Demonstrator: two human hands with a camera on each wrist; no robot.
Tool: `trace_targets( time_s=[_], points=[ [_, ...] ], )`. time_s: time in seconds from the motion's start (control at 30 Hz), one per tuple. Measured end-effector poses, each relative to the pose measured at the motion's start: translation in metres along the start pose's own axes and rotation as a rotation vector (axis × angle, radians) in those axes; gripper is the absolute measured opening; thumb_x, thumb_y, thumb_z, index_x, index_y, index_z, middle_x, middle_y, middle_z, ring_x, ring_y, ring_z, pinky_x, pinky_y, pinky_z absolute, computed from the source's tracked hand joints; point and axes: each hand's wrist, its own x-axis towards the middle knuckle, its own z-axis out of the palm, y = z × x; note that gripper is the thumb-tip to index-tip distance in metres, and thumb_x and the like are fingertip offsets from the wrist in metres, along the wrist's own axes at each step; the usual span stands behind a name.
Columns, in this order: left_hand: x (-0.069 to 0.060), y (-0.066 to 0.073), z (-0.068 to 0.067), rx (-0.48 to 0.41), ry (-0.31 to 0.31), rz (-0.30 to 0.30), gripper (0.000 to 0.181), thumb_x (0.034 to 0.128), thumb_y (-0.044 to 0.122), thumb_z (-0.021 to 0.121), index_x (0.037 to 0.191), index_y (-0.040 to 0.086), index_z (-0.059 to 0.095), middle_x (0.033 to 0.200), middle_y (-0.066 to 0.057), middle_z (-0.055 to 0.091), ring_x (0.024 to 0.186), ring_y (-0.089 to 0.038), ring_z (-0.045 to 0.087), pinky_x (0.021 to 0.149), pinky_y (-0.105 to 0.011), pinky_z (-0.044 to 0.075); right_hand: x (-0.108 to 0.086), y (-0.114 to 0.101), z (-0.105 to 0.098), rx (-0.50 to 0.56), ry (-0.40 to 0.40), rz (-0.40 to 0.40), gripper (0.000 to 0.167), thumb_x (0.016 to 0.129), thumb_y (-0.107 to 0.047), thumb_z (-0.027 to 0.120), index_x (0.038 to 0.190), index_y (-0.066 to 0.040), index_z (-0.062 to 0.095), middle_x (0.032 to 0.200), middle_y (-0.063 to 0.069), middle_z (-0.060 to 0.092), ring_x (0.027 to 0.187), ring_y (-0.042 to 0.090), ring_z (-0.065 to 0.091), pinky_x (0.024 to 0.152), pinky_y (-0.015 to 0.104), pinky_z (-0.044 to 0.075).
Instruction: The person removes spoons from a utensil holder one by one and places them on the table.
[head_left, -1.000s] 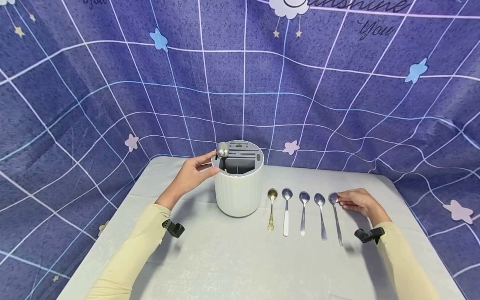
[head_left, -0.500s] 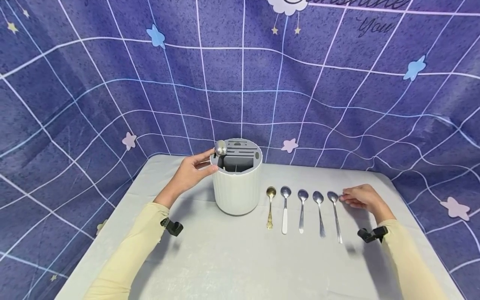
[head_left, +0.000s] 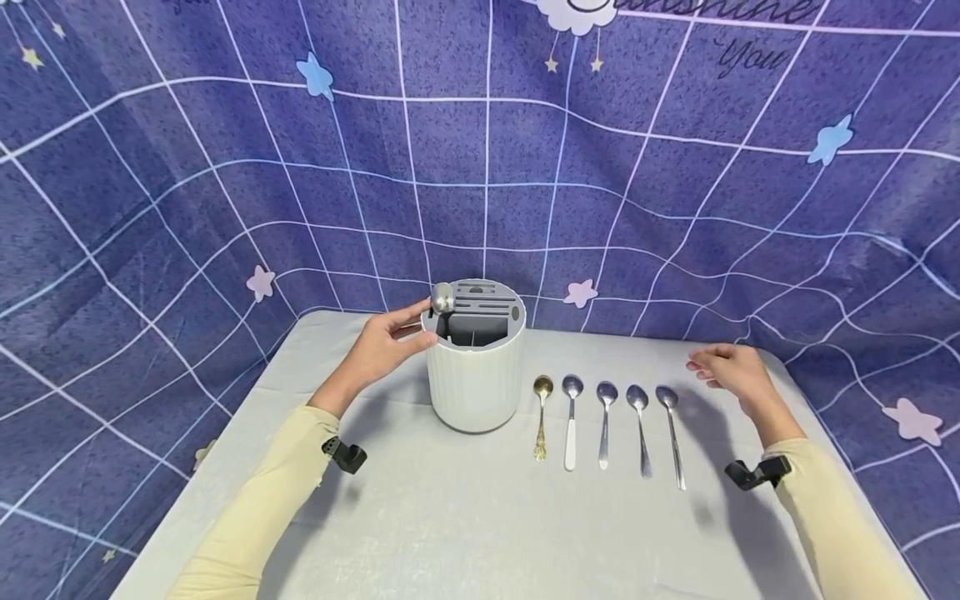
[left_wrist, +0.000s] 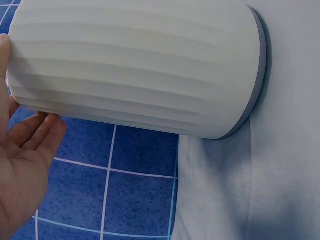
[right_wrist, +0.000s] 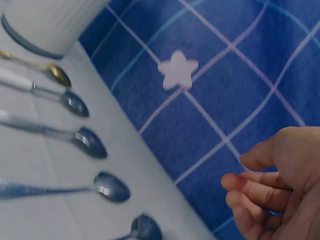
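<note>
A white ribbed utensil holder [head_left: 476,387] with a grey slotted top stands on the table. My left hand [head_left: 382,348] grips it at its upper left rim, thumb in front and fingers along the side. A rounded silver utensil head [head_left: 443,297] sticks up at that rim; its handle is hidden inside. To the right, a gold spoon [head_left: 543,386], a white-handled spoon [head_left: 573,385] and three silver spoons, the rightmost silver spoon [head_left: 667,396] among them, lie in a row. My right hand [head_left: 735,372] hovers beyond that row, fingers loosely bent, holding nothing.
A pale cloth covers the table [head_left: 480,517]. Behind it hangs a purple-blue grid curtain [head_left: 480,150] with stars, rising close behind the holder and beside the table. Black wrist cameras sit on both sleeves.
My right hand has left the rightmost spoon's bowl and moved up and to the right. The spoons stay in place, and my left hand keeps its grip on the holder.
</note>
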Motion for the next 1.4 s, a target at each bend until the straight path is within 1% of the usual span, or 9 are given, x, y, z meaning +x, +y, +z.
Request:
trace_targets(
  time_s=[0.27,0.33,0.47,0.53,0.6,0.8,1.07,1.2,1.4],
  points=[
    [0.0,0.001,0.0,0.002,0.0,0.001,0.06,0.0937,0.023,0.078,0.149,0.013,0.055,0.151,-0.015,0.053,0.131,-0.041,0.057,0.106,-0.044,0.053,-0.007,-0.054,0.013,-0.024,0.048,-0.234,0.043,0.103,-0.03,0.064,0.126,0.006,0.066,0.088,-0.027,0.071,0.081,-0.004,0.067,0.069,0.017,0.059],
    [0.0,0.001,0.0,0.007,0.0,-0.001,0.06,0.0939,0.023,0.078,0.149,0.014,0.055,0.151,-0.015,0.053,0.131,-0.041,0.057,0.106,-0.043,0.053,-0.008,-0.07,0.017,-0.042,0.056,-0.269,0.041,0.101,-0.03,0.066,0.124,0.004,0.069,0.09,-0.022,0.073,0.081,-0.005,0.067,0.068,0.017,0.058],
    [0.0,0.002,-0.001,0.012,0.0,-0.011,0.06,0.094,0.024,0.077,0.149,0.014,0.055,0.151,-0.014,0.052,0.131,-0.04,0.057,0.106,-0.04,0.054,-0.011,-0.101,0.028,-0.119,0.088,-0.332,0.037,0.098,-0.034,0.072,0.119,-0.004,0.074,0.097,0.001,0.079,0.08,-0.004,0.066,0.066,0.015,0.056],
    [0.0,0.003,-0.001,0.007,-0.003,-0.013,0.06,0.0941,0.022,0.077,0.149,0.014,0.054,0.152,-0.015,0.052,0.131,-0.04,0.056,0.106,-0.041,0.053,-0.012,-0.116,0.033,-0.156,0.089,-0.366,0.037,0.097,-0.036,0.072,0.119,-0.007,0.075,0.103,0.011,0.078,0.083,-0.001,0.067,0.067,0.015,0.055],
    [0.0,0.003,-0.001,-0.001,-0.004,-0.012,0.06,0.0943,0.02,0.077,0.15,0.013,0.054,0.152,-0.015,0.051,0.132,-0.041,0.056,0.107,-0.042,0.052,-0.013,-0.129,0.039,-0.183,0.075,-0.397,0.038,0.097,-0.039,0.071,0.12,-0.01,0.075,0.107,0.014,0.077,0.087,0.005,0.068,0.067,0.018,0.055],
    [0.0,0.002,-0.001,-0.002,-0.015,-0.018,0.062,0.0945,0.017,0.076,0.151,0.012,0.051,0.154,-0.015,0.048,0.133,-0.041,0.054,0.107,-0.045,0.052,-0.009,-0.16,0.057,-0.212,0.033,-0.475,0.035,0.098,-0.038,0.07,0.122,-0.013,0.075,0.107,0.008,0.078,0.096,0.025,0.071,0.071,0.028,0.056],
    [0.0,0.0,-0.002,0.005,-0.016,0.008,0.061,0.0933,0.026,0.078,0.148,0.015,0.056,0.153,-0.01,0.051,0.132,-0.039,0.056,0.107,-0.048,0.052,-0.001,-0.194,0.085,-0.196,-0.025,-0.56,0.033,0.096,-0.035,0.073,0.121,-0.013,0.076,0.105,0.004,0.079,0.098,0.022,0.072,0.079,0.035,0.056],
    [0.0,0.001,-0.002,0.013,-0.016,-0.002,0.061,0.0934,0.027,0.078,0.149,0.016,0.055,0.153,-0.01,0.051,0.132,-0.038,0.056,0.107,-0.046,0.053,0.003,-0.212,0.1,-0.18,-0.067,-0.595,0.035,0.095,-0.035,0.074,0.123,-0.013,0.075,0.107,0.003,0.079,0.101,0.021,0.072,0.083,0.037,0.058],
    [0.001,0.001,-0.002,0.007,-0.017,-0.006,0.06,0.094,0.025,0.077,0.149,0.015,0.055,0.153,-0.012,0.051,0.132,-0.04,0.055,0.108,-0.048,0.051,0.008,-0.231,0.124,-0.156,-0.1,-0.648,0.034,0.094,-0.032,0.076,0.122,-0.013,0.075,0.104,0.0,0.079,0.099,0.02,0.072,0.079,0.036,0.058]
  ],
)
